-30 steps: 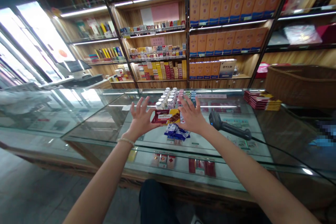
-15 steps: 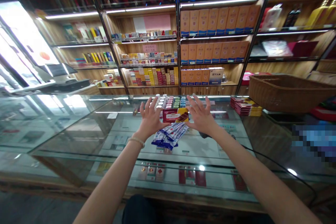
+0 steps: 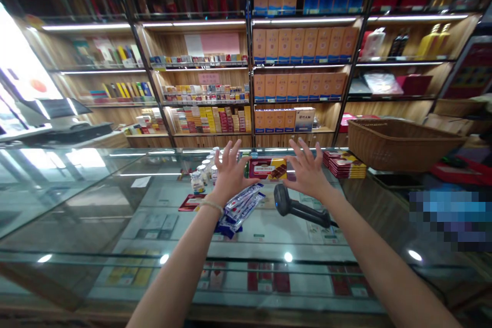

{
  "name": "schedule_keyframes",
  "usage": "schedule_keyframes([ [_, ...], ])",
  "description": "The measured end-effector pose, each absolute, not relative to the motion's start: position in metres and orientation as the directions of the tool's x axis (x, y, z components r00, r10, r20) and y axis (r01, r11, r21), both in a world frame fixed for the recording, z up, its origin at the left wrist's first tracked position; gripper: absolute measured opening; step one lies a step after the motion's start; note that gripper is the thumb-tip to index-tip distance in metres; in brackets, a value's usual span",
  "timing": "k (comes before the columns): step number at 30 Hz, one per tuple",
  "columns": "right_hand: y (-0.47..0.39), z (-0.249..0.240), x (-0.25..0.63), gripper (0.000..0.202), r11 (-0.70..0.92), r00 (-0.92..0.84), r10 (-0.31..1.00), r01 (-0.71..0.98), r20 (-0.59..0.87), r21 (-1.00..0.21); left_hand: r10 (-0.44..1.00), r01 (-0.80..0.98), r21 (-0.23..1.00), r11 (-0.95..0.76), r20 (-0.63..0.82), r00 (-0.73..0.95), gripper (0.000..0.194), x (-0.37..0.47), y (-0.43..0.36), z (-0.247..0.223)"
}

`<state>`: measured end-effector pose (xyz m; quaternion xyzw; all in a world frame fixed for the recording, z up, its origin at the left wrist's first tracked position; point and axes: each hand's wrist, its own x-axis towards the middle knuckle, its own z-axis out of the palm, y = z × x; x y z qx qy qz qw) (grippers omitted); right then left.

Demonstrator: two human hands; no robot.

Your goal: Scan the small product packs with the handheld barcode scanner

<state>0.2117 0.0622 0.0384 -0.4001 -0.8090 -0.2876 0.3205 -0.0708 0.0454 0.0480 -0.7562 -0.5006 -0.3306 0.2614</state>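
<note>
A red and yellow chocolate packet (image 3: pixel 268 168) is held upright by its two ends above the glass counter. At its left end, my left hand (image 3: pixel 231 174) grips it between thumb and fingers, the other fingers raised. My right hand (image 3: pixel 307 170) pinches the right end in the same manner. Below my left hand lie blue and white wrapped sticks (image 3: pixel 242 208), partly covered by my wrist. Another red packet (image 3: pixel 189 203) lies flat left of them. A black handheld scanner (image 3: pixel 302 207) rests under my right hand. Small white-capped bottles (image 3: pixel 197 182) stand behind and left of my left hand.
Stacked red and yellow packets (image 3: pixel 345 165) sit at the right of the glass counter (image 3: pixel 154 210), beside a wicker basket (image 3: pixel 400 143). A white paper (image 3: pixel 141 182) lies on the left. Shelves of boxes (image 3: pixel 298 87) line the wall behind.
The view has shifted, bringing the scanner, bottles and flat red packet into clearer sight. Both hands still hold the packet, now further right relative to the wrapped sticks.
</note>
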Motion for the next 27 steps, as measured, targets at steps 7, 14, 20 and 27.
schedule_keyframes([
  [7, 0.08, 0.041, 0.243, 0.054, 0.463, -0.424, 0.478, 0.866, 0.769, 0.19, 0.554, 0.926, -0.044, -0.375, 0.79, 0.262, 0.064, -0.034, 0.069, 0.052],
  [14, 0.087, 0.038, 0.256, 0.053, 0.441, -0.386, 0.491, 0.883, 0.781, 0.159, 0.534, 0.921, -0.032, -0.387, 0.807, 0.253, 0.063, -0.021, 0.081, 0.046],
  [20, 0.085, 0.039, 0.259, 0.057, 0.466, -0.344, 0.487, 0.88, 0.803, 0.094, 0.517, 0.919, -0.035, -0.392, 0.818, 0.252, 0.066, -0.025, 0.08, 0.042],
  [27, 0.091, 0.035, 0.259, 0.085, 0.478, -0.268, 0.583, 0.877, 0.767, -0.057, 0.526, 0.908, 0.038, -0.416, 0.825, 0.207, 0.071, -0.023, 0.079, 0.045],
])
